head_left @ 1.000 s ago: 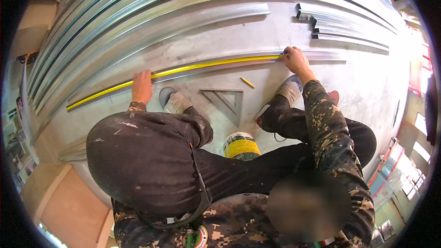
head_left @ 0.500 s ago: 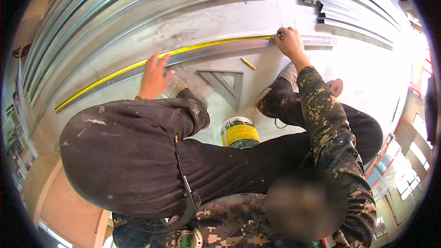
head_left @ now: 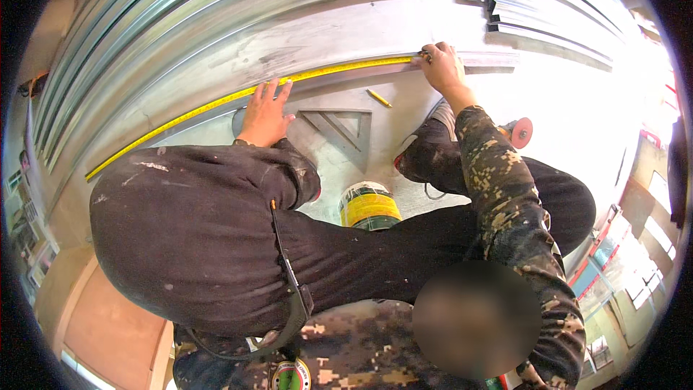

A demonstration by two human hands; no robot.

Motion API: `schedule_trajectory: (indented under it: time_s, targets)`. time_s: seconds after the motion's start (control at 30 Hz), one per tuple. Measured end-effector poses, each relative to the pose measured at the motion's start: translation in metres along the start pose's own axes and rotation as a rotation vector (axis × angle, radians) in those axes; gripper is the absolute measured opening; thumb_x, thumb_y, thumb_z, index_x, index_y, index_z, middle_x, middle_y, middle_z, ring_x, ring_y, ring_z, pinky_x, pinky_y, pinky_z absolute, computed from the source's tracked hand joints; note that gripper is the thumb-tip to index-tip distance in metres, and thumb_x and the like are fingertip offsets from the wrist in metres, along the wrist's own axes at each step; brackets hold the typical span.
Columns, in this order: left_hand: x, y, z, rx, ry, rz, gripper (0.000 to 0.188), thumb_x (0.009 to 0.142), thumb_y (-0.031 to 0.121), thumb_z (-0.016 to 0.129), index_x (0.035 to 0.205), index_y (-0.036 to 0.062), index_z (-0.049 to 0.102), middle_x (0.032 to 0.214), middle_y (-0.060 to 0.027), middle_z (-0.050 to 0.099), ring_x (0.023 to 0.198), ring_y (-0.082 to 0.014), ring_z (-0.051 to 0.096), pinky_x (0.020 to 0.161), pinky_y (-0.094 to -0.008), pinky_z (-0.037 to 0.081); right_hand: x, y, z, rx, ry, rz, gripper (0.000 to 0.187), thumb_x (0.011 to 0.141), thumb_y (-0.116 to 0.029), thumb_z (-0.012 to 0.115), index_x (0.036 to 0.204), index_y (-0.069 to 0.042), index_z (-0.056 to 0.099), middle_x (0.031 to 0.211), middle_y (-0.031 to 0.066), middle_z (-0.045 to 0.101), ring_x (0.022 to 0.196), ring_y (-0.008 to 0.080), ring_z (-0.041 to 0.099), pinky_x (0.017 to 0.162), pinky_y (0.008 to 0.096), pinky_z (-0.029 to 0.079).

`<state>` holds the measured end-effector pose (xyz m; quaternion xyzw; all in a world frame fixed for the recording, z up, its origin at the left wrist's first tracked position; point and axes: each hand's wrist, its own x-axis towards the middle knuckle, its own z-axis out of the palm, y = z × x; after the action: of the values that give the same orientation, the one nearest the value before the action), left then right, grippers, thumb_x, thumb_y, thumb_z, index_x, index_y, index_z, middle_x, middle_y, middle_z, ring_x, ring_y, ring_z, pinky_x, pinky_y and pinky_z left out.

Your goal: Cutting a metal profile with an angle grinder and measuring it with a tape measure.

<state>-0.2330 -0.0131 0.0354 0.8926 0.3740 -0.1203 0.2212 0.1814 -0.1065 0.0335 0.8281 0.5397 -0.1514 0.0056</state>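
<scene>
Tape (head_left: 328, 71), yellow and drawn out long, runs along a slim metal channel (head_left: 491, 59) laid on the floor (head_left: 404, 25), just beyond the person's feet. From where I stand, the right hand (head_left: 442, 72) has its grip closed at the tape's right end, fingers curled over it beside the channel; something small and dark shows at the fingertips, too small for me to name. The left hand (head_left: 267, 117) has a loose, released grip, fingers spread, their tips over the tape partway along; I can't tell whether they press on it.

Between the feet lies a grey triangular frame (head_left: 366, 133), with a yellow pencil-like stick (head_left: 379, 98) near its upper right corner. Closer in sits a bucket (head_left: 370, 209) with a broad yellow band. A reddish disc (head_left: 520, 133) shows just beside the right camouflage sleeve (head_left: 498, 166). Long metal profiles (head_left: 216, 11) stretch across the far side, and shorter pieces (head_left: 548, 18) lie at the far right.
</scene>
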Motion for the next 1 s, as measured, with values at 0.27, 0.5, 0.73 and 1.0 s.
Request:
schedule_trajectory:
  time_s: [0.27, 0.5, 0.73, 1.0]
  targets:
    - [-0.001, 0.011, -0.014, 0.077, 0.043, -0.073, 0.068, 0.087, 0.019, 0.074, 0.149, 0.0195, 0.047, 0.152, -0.0167, 0.039, 0.14, -0.041, 0.037, 0.113, -0.057, 0.035, -0.004, 0.003, -0.008, 0.055, -0.005, -0.05, 0.031, 0.089, -0.038, 0.07, 0.105, -0.01, 0.069, 0.11, 0.0112, 0.064, 0.113, 0.0318, 0.059, 0.093, 0.0449, 0.051]
    - [0.012, -0.017, 0.01, 0.244, 0.071, 0.004, 0.056, 0.091, 0.006, 0.059, 0.142, 0.027, 0.054, 0.144, -0.0214, 0.046, 0.135, -0.0407, 0.043, 0.111, -0.0551, 0.036, 0.0, -0.006, -0.016, 0.011, -0.035, 0.026, 0.035, 0.09, -0.036, 0.071, 0.104, -0.005, 0.065, 0.108, 0.0157, 0.065, 0.109, 0.035, 0.061, 0.093, 0.0468, 0.05]
    - [0.002, -0.057, 0.01, 0.143, 0.185, 0.226, 0.056, 0.092, 0.001, 0.051, 0.142, 0.0262, 0.055, 0.134, -0.0222, 0.051, 0.119, -0.04, 0.052, 0.103, -0.0468, 0.044, 0.003, -0.012, -0.021, 0.057, -0.105, 0.066, 0.038, 0.087, -0.039, 0.073, 0.105, -0.007, 0.066, 0.11, 0.0155, 0.065, 0.111, 0.0345, 0.061, 0.096, 0.0469, 0.049]
    - [-0.009, -0.059, -0.018, 0.235, 0.015, 0.052, 0.051, 0.098, 0.033, 0.058, 0.147, 0.0221, 0.049, 0.137, -0.0185, 0.051, 0.131, -0.0375, 0.046, 0.112, -0.0634, 0.03, -0.006, -0.033, -0.02, -0.1, 0.021, 0.049, 0.032, 0.086, -0.035, 0.071, 0.107, -0.01, 0.069, 0.114, 0.0137, 0.063, 0.115, 0.0327, 0.058, 0.102, 0.0507, 0.042]
